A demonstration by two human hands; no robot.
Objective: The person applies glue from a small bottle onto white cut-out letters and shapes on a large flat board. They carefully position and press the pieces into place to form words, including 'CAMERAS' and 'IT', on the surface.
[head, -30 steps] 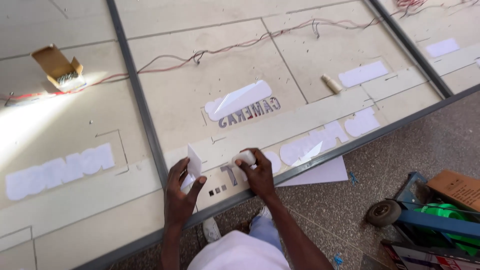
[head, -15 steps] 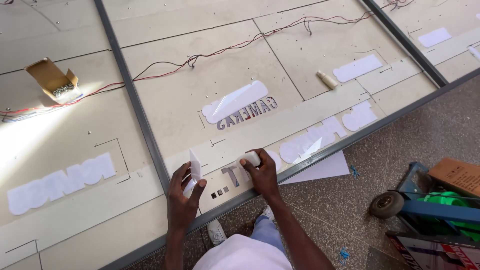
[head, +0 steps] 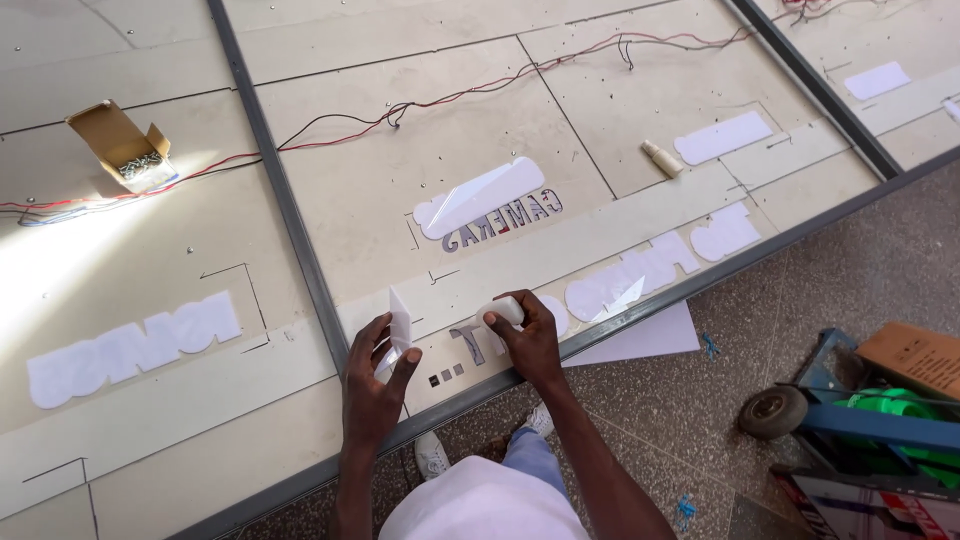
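A large beige panel [head: 560,250] with cut-out letters lies flat in a dark metal frame. My left hand [head: 372,385] pinches a piece of white film [head: 398,318] and lifts it off the panel near the front edge. My right hand [head: 528,338] grips a small white tube [head: 500,312] and rests on the panel beside cut-out letters [head: 470,345]. Small square cut-outs [head: 446,375] lie between my hands.
An open cardboard box of screws [head: 128,150] sits far left. Red and black wires [head: 450,98] run across the panel. Another small tube [head: 660,158] lies at the right. A white sheet [head: 650,338] lies on the floor, and a blue wheeled cart [head: 860,410] stands at the right.
The view has shifted slightly. My left hand has raised the white film a little more, while my right hand stays on the panel with the tube.
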